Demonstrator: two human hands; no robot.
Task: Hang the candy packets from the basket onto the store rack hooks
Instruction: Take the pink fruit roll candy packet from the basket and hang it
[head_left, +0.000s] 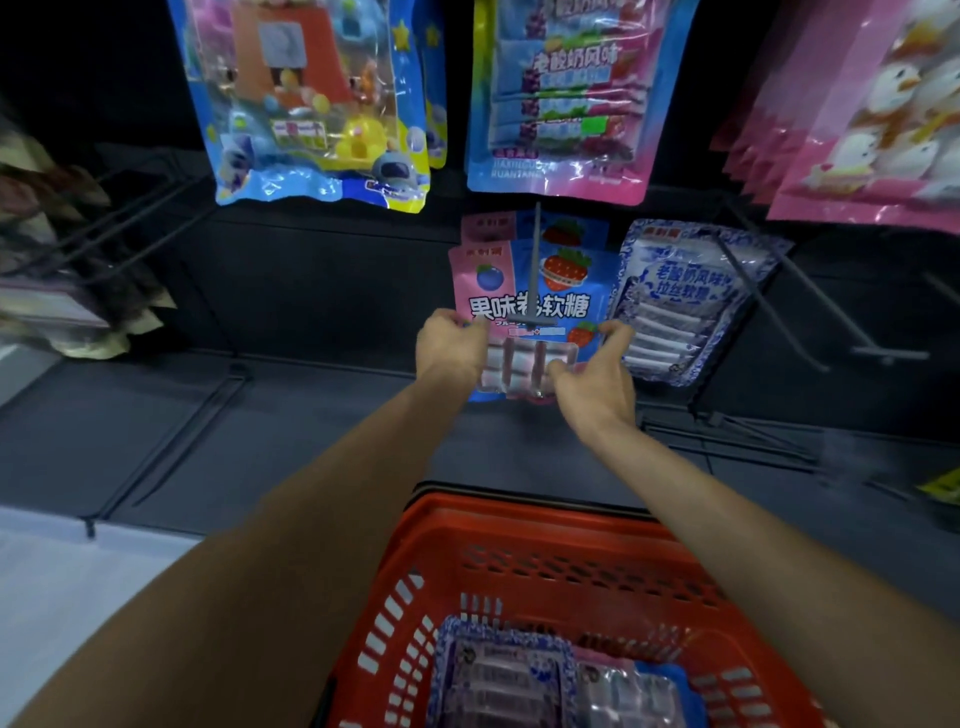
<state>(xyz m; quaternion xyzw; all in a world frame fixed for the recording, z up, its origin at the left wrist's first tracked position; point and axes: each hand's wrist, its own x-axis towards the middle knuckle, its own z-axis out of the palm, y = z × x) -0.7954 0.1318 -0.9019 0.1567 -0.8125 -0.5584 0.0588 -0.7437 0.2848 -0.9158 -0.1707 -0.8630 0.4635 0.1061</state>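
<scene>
Two hands: we had both on one pink-and-blue candy packet (566, 304), low on the rack (322, 291), straight beyond the basket's far rim.
Step in hand: we judged this to be the hanging itself, the packet being worked along the hook (535, 260). The task looked only partly done, since more packets lay in the basket.
Packet and hook: the grey rod ran down over the packet's face to its crossbar tip, with a like packet behind. Whether the hang hole had caught the rod we could not tell.
Left hand: our left hand (451, 340) gripped the packet's left edge, fingers curled over it.
Right hand: our right hand (597, 376) pinched the lower right edge, thumb on the front and fingers round the side.
Arms: both reached forward nearly straight over the basket, the wrists closing on the packet from either side.
Basket: the red basket (519, 514) sat below our arms, with a blue-and-white packet (498, 670) by its near edge and a second packet (623, 686) just beside it on the right.
Next move: it seemed to call for sliding the packet back toward the rack, letting go with both hands, then reaching down for another.
Neighbour: hung blue-and-white packets (675, 296) sat on the next hook to the right, near but apart.
</scene>
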